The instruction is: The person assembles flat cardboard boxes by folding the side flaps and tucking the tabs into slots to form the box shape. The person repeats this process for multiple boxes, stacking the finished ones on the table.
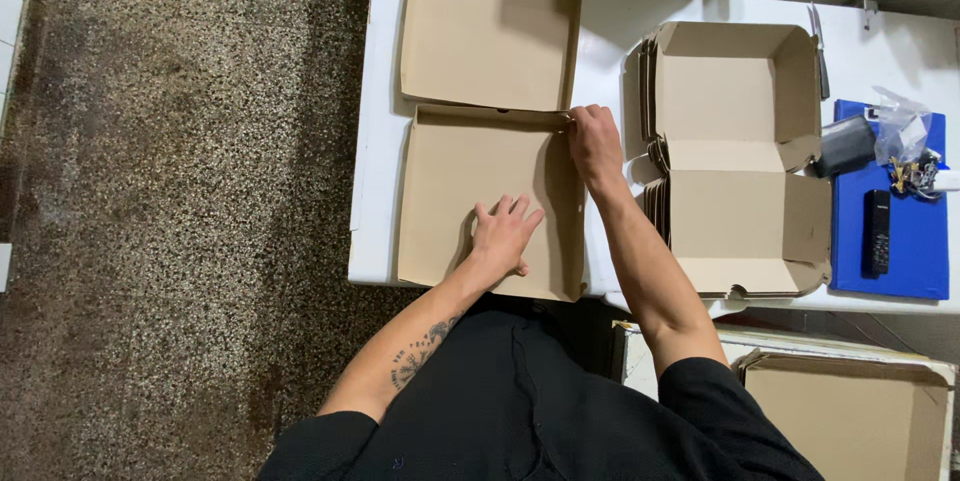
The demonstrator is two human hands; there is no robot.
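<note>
Flat brown cardboard box (470, 191) lies open on the white surface (375, 141), lid half away from the person, base half near the front edge. Left hand (505, 234) pressed flat on the base panel, fingers spread, closed on nothing; it seems to pin the sheet so it does not slide. Right hand (594, 141) at the fold line on the box's right side, fingertips pinched on the corner flap (566, 119), likely tucking or raising the side wall.

Just right: stack of folded box blanks (735, 156), top one open, touching or nearly touching the right forearm. Little room on that side. Box base overhangs close to the surface's near edge; left side runs near the left edge, speckled floor (180, 211) beyond. Far right, blue board (915, 251) with a dark remote-like object (877, 231), well apart
</note>
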